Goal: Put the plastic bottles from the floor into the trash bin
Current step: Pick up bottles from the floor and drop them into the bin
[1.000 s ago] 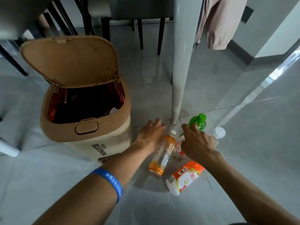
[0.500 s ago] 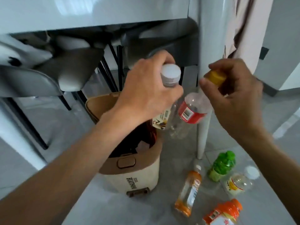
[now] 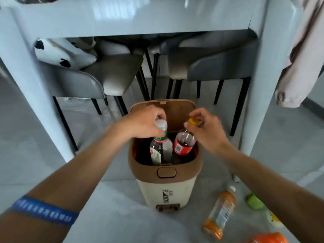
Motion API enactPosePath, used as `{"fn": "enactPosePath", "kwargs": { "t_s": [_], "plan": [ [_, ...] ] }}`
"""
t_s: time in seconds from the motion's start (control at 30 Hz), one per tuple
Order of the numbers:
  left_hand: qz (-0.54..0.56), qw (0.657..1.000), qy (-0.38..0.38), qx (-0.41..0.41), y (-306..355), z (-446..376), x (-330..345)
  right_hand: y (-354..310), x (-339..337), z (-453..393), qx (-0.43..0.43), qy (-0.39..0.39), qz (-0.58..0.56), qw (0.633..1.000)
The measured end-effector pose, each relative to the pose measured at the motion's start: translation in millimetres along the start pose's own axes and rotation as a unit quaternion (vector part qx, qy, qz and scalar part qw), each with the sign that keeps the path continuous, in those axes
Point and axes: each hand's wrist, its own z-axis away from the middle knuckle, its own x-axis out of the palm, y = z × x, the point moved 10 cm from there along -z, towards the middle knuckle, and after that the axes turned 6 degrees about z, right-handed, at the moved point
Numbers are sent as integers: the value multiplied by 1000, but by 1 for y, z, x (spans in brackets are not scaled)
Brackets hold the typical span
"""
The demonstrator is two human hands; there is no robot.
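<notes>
The beige trash bin (image 3: 165,185) stands on the floor with its brown lid flipped up. My left hand (image 3: 142,122) grips a clear white-capped bottle (image 3: 160,149) by the neck; its lower half hangs inside the bin's mouth. My right hand (image 3: 206,129) pinches the yellow cap of a red-labelled bottle (image 3: 184,143), also hanging over the opening. On the floor to the right lie an orange bottle (image 3: 220,210), a green bottle (image 3: 254,201), a pale yellow-labelled bottle (image 3: 272,219) partly behind my right arm, and an orange-topped bottle (image 3: 268,238) at the bottom edge.
A white table (image 3: 133,18) spans the top; its legs (image 3: 255,95) flank the bin. Grey chairs (image 3: 215,65) are tucked under it. A pink garment (image 3: 301,55) hangs at the right. The bin's foot pedal (image 3: 167,207) faces me.
Both hands grabbed one bottle each from the floor, lifted them, then carried them left and down over the open bin. The view pulled back from the floor.
</notes>
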Motion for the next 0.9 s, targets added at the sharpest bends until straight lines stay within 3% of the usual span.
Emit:
{"fn": "enactPosePath", "kwargs": {
  "t_s": [0.13,0.37,0.5,0.63,0.73,0.83,0.9],
  "plan": [
    [-6,1000,-28,-4,-9,-7,24,38,20,-1,110,-83,-34,990],
    [31,988,42,143,104,-10,72,74,-44,22,87,-32,40,995],
    [72,977,36,197,170,-9,148,125,-83,63,83,3,193,978],
    [73,991,-87,67,156,-25,285,187,-96,100,79,-53,479,872],
    [10,987,-153,-55,110,-23,366,222,-93,113,86,-81,570,813],
    [-30,975,-190,-109,78,-17,406,261,-98,116,154,-116,589,785],
    [-33,971,-204,-120,66,-13,421,279,-98,115,171,-135,558,801]
  ]
}}
